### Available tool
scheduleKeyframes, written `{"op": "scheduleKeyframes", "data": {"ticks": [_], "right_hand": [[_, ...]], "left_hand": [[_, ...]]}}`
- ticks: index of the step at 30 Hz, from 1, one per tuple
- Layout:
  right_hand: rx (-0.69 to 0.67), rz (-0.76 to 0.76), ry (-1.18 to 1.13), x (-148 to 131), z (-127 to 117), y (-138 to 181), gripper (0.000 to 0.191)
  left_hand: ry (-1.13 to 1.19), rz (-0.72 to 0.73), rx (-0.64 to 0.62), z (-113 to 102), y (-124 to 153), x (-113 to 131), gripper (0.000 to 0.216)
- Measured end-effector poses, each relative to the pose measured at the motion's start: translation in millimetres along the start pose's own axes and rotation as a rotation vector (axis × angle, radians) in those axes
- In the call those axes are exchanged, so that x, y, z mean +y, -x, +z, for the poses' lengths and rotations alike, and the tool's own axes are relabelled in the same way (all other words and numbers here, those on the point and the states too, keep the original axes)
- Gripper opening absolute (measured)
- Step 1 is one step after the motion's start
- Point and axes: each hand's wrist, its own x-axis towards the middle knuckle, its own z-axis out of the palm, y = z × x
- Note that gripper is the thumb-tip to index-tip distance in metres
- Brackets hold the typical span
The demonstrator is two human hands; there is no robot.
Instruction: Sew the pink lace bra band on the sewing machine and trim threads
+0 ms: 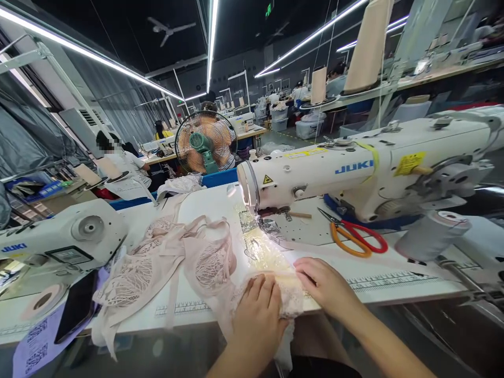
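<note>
The lace cloth lies in front of the sewing machine, on the person's side of its needle, partly hanging over the tabletop's front edge. Two hands are on it. The left hand lies over the cloth with its fingers close together; I cannot tell whether it grips. The right hand, nearer the machine's body, is narrow, thumb and fingers pinching the cloth's edge.

Left of the sewing machine's needle are the bras, with three lace cups showing: one near cup and two farther left. How many bras they make is unclear in the overlap. Some straps and edges hang past the front edge. Bare tabletop lies left of the machine's head, beyond the near cup; another bare strip runs in front of the machine's body, right of the right hand, bordered by a printed ruler.

One pair of scissors lies in front of the machine's body, and one thread cone stands right of them. Far left of the machine are one second sewing machine, one phone and one tape roll. One fan stands behind, left of its head.
</note>
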Motion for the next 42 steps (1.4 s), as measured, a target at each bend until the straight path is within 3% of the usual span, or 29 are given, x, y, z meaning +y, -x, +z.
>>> {"op": "scheduleKeyframes", "data": {"ticks": [4,7,11,15,24,30,36,42], "right_hand": [[0.006,-0.012,0.027,5.0,-7.4,-1.4,0.025],[-0.017,-0.043,0.05,0.8,-14.7,-1.7,0.022],[-0.153,-0.112,0.091,-12.7,-18.7,-4.3,0.014],[-0.239,-0.122,0.15,-17.4,-16.0,-10.5,0.02],[-0.265,-0.077,0.2,-2.3,-27.4,-16.9,0.024],[-0.338,-0.115,0.184,-10.5,-28.2,-14.9,0.012],[-0.295,-0.074,0.24,-7.7,-21.3,-22.5,0.018],[-0.225,-0.054,0.295,-6.7,-23.9,-37.5,0.022]], "left_hand": [[-0.08,0.008,0.031,17.2,3.6,-6.9,0.045],[-0.102,0.024,0.04,13.9,3.4,-9.0,0.044],[-0.114,0.02,0.048,12.5,4.1,-6.9,0.043],[-0.106,0.011,0.049,12.0,4.0,-6.1,0.035],[-0.082,0.003,0.067,9.8,2.3,-7.1,0.032],[-0.079,0.004,0.061,13.5,3.6,-8.0,0.031],[-0.08,0.017,0.127,17.9,5.0,-9.5,0.028],[-0.031,0.144,0.159,16.2,4.9,-15.0,0.029]]}}
